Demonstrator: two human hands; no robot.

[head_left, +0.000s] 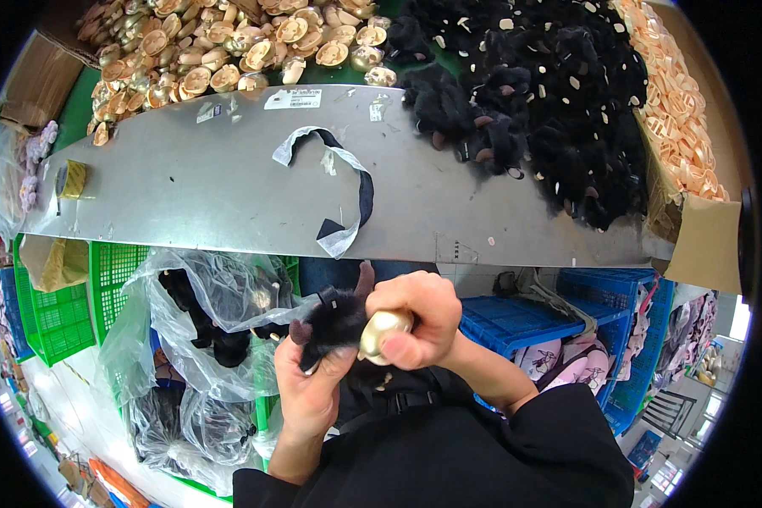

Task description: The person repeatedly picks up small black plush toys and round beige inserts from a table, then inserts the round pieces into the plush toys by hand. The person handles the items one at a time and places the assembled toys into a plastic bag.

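In front of my body, below the table's near edge, my left hand (306, 396) is closed on a black furry plush piece (339, 323) with two brownish ears sticking out. My right hand (430, 315) grips a shiny gold rounded shell (384, 332), its thumb pressed on the surface. The shell sits against the right side of the plush piece. The far side of the shell and the fingers behind it are hidden.
A grey metal table (212, 190) lies ahead, bearing a strip of black and white tape (366, 199), a tape roll (72, 179), gold shells (262, 55) and black plush pieces (550, 110). Peach plastic parts (673, 102) fill a right-hand box. Green crates (59, 317) and a blue rack (499, 322) flank me.
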